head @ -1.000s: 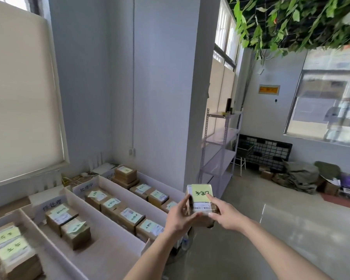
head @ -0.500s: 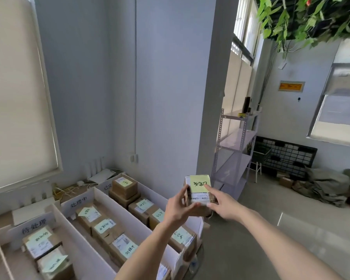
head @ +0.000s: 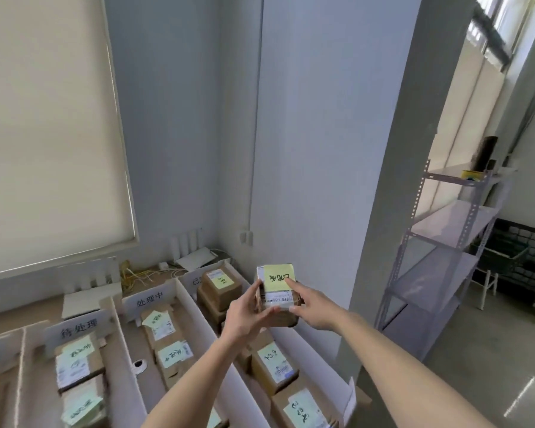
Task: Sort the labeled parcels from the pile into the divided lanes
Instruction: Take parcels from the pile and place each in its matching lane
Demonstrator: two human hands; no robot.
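Note:
I hold a small brown cardboard parcel (head: pixel 277 291) with a yellow sticky note and a white barcode label in both hands, above the rightmost lane. My left hand (head: pixel 247 313) grips its left side and underside. My right hand (head: pixel 314 307) holds the right side, its forefinger resting on the note. Below lie white divided lanes (head: pixel 195 316) with handwritten signs, each holding brown parcels with yellow notes: the right lane (head: pixel 274 366), the middle lane (head: pixel 167 344) and the left lane (head: pixel 78 362).
A stack of two parcels (head: pixel 220 288) stands at the far end of the right lane. A grey pillar (head: pixel 383 211) rises just right of the lanes, with a metal shelf rack (head: pixel 445 242) beyond it. Cables and white boxes (head: pixel 195 257) lie by the wall.
My view has swung left and down toward the lanes. The parcel, still in both hands, now hangs over the right lane instead of beside it.

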